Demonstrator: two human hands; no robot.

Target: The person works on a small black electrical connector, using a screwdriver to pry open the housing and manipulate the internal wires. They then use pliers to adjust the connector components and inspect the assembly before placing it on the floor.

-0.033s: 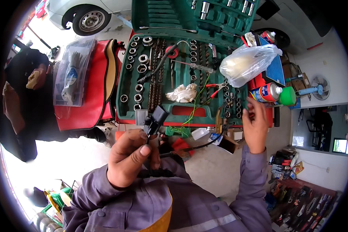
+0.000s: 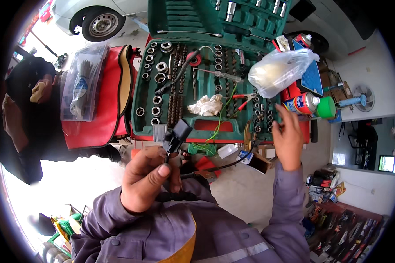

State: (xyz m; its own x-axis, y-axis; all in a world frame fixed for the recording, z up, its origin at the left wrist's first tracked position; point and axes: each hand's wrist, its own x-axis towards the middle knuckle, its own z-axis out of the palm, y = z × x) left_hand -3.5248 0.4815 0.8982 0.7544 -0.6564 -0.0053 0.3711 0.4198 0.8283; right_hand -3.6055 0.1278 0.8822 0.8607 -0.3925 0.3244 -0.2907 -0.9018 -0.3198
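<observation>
My left hand [image 2: 147,177] grips a black electrical connector [image 2: 177,134] by the cable end, between thumb and fingers, in front of my chest. From it a black cable [image 2: 224,166] runs off to the right below the case edge. My right hand [image 2: 289,138] is raised at the front right corner of the green socket case [image 2: 138,125], fingers apart and holding nothing. Its fingertips are close to the small sockets [image 2: 259,116]; whether they touch the case I cannot tell. In the case lie a crumpled white rag [image 2: 205,105], red-handled pliers [image 2: 245,101] and a green wire [image 2: 220,120].
A clear plastic bag [image 2: 276,74], an aerosol can [image 2: 303,104] and a green cap [image 2: 325,108] crowd the right side. To the left, a clear plastic box [image 2: 96,83] rests on a red bag [image 2: 114,105]. A car wheel [image 2: 103,24] stands beyond.
My right hand has shifted slightly, its fingertips a little farther left and up. My left hand keeps its hold on the connector.
</observation>
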